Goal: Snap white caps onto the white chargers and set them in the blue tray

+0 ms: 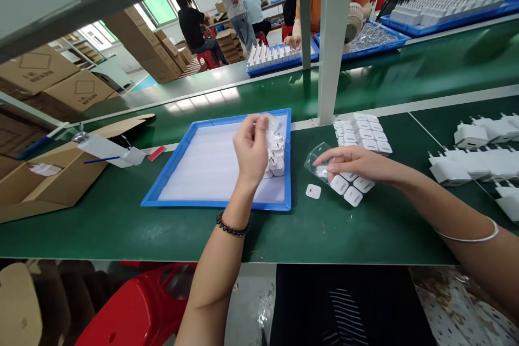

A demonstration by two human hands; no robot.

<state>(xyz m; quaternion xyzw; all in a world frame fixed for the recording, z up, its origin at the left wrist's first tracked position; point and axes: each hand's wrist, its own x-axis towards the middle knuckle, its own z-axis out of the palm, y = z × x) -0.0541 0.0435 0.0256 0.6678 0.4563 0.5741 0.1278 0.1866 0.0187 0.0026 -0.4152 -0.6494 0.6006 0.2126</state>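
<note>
- So your clear bag (317, 154) is on the worktop (162, 238), just off the tray's right edge, with a white piece showing inside. Your right hand (359, 165) reaches over it, fingers loosely stretched, tips at the plastic. Looks like a light touch, probably 'cause thin film slides around. Can't tell if they're actually gripping.
- Your left hand (249, 146) is up over the tray's right side, fingers curled in a pinch with clear film (272, 121) at the tips. Can't make out what's in it, tbh.
- Wrapped white pieces (277, 165) bunch along that same side of the blue tray (214, 204), I'd guess so your left hand barely has to travel.
- One loose white piece (313, 191) lies flat between the tray and the near white blocks (353, 196), which sit label up, partly under your right hand.
- More white blocks (371, 132) are packed tight behind.
- Toward the right edge, plug adapters (462, 166) stand prongs up, likely so they rest steady.
</note>
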